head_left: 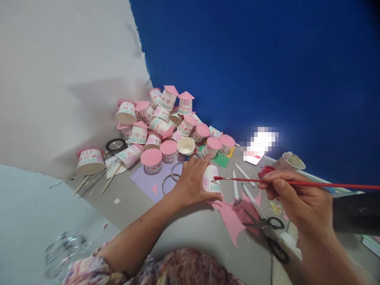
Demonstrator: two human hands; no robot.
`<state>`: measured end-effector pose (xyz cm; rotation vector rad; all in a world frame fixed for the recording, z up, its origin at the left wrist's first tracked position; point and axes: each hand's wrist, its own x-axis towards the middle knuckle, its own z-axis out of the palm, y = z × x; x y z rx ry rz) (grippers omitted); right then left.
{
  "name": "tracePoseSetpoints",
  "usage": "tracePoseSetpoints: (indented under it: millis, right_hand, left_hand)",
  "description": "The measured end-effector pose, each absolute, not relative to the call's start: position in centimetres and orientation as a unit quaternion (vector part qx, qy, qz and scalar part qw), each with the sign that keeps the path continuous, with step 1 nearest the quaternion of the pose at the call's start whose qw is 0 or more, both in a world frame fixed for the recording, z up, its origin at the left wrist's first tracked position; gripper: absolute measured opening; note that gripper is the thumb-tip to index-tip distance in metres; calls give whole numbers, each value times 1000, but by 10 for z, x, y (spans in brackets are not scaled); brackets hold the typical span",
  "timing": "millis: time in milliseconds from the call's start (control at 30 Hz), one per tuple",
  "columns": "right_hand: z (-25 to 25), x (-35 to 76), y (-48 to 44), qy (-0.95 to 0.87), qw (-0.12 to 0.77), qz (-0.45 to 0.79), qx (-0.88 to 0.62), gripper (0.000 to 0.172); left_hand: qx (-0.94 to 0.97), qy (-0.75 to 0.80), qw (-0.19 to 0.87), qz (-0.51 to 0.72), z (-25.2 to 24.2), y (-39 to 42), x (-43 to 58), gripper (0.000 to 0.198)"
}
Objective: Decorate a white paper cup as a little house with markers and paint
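Note:
My left hand (190,180) is closed around a white paper cup (209,172) that lies on its side. A pink window, a pink door and green strokes are drawn on it. In my right hand (305,202) is a thin red paintbrush (252,181), pinched near the middle of its handle. Its red-coated tip touches or almost touches the cup's wall; I cannot tell which. Just behind my right fingers shows a small red object (265,171), partly hidden, whose kind I cannot make out. Pink paper scraps (230,221) lie below the cup.
Decorated cups with pink paper roofs (169,97) are piled against the wall. White markers (234,184), scissors (258,225), a black tape roll (116,145) and lilac paper (145,178) lie around. A speckled cup (289,161) and a blurred bright phone-like object (259,144) are at right.

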<state>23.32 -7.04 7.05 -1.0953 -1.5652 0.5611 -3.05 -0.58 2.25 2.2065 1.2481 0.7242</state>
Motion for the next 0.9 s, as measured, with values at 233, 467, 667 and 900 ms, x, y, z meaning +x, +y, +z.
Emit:
tracePoseSetpoints:
  millis: [233, 467, 667, 900]
  right_hand:
    - [76, 232, -73, -666, 532, 229, -470, 15]
    - [76, 229, -73, -660, 528, 243, -476, 17]
    - [76, 230, -74, -649, 541, 233, -482, 16]
    - [74, 229, -71, -659, 534, 242, -471, 19]
  left_hand:
    - [804, 459, 263, 273, 22, -6, -31, 132]
    - [803, 458, 263, 277, 25, -6, -31, 133]
    - [810, 447, 255, 280, 23, -7, -31, 134]
    - [817, 438, 250, 281, 20, -9, -32, 133]
